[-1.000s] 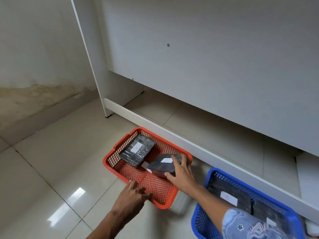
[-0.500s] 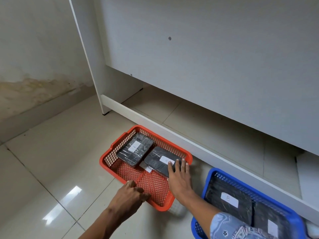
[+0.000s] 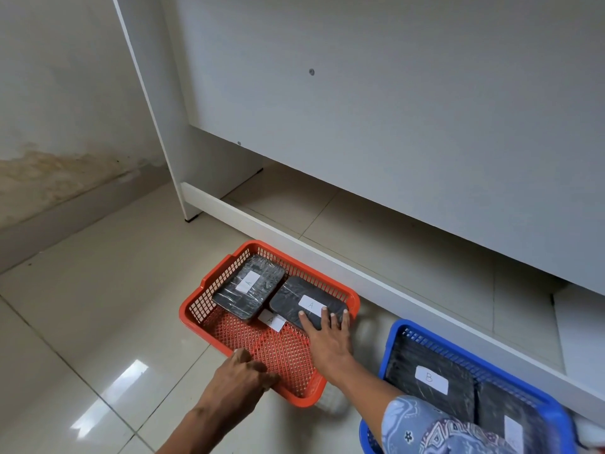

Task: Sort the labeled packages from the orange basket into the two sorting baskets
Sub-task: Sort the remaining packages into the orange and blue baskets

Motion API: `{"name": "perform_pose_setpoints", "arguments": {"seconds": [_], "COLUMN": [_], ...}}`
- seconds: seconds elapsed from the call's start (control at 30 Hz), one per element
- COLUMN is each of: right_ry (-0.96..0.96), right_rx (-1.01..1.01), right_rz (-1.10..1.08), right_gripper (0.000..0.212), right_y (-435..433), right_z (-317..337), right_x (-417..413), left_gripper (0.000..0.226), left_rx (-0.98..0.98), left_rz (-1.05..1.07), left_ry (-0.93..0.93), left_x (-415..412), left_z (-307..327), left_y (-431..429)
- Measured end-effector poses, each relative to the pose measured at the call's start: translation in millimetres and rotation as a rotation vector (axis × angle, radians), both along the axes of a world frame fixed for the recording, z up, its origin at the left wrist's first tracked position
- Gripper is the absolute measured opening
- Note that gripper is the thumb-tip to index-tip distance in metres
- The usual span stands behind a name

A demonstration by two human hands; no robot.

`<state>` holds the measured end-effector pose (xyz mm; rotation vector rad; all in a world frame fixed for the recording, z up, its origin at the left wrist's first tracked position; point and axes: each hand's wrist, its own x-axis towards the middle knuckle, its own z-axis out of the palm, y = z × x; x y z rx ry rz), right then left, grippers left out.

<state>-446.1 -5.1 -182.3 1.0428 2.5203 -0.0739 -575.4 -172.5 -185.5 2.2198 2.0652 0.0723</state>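
Observation:
The orange basket [image 3: 193, 309] stands on the floor tiles. Two black wrapped packages lie side by side in its far half, each with a white "A" label: one on the left [image 3: 253, 294], one on the right [image 3: 291, 301]. My right hand [image 3: 329, 342] lies flat on the near end of the right package, fingers spread. My left hand [image 3: 240, 376] is curled over the basket's near rim. A blue basket [image 3: 391, 342] at lower right holds black packages, one labelled "B" [image 3: 425, 362].
A white "A" label [image 3: 271, 321] lies on the orange basket's mesh floor between the packages. A white cabinet panel [image 3: 393, 126] and its low white base rail [image 3: 376, 290] run right behind both baskets. Bare tile floor extends to the left.
The right package was held tilted in my right hand; it now lies flat in the orange basket with the hand resting open on it. My left hand stayed at the near rim.

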Motion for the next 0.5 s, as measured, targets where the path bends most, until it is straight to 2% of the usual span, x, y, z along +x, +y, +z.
{"name": "perform_pose_setpoints", "arguments": {"seconds": [0.13, 0.33, 0.5], "right_ry": [0.112, 0.236, 0.314], "right_rx": [-0.047, -0.075, -0.080], "right_rz": [-0.005, -0.032, -0.123], "right_gripper": [0.096, 0.068, 0.064], "right_y": [5, 12, 7], "right_z": [3, 28, 70], "right_x": [7, 41, 101], "left_gripper": [0.020, 0.033, 0.039], "left_rx": [-0.044, -0.093, -0.050], "left_rz": [0.040, 0.126, 0.083], "left_ry": [0.003, 0.071, 0.068], "left_x": [0, 11, 61], "left_z": [-5, 15, 51], "left_y": [-1, 4, 32]}}
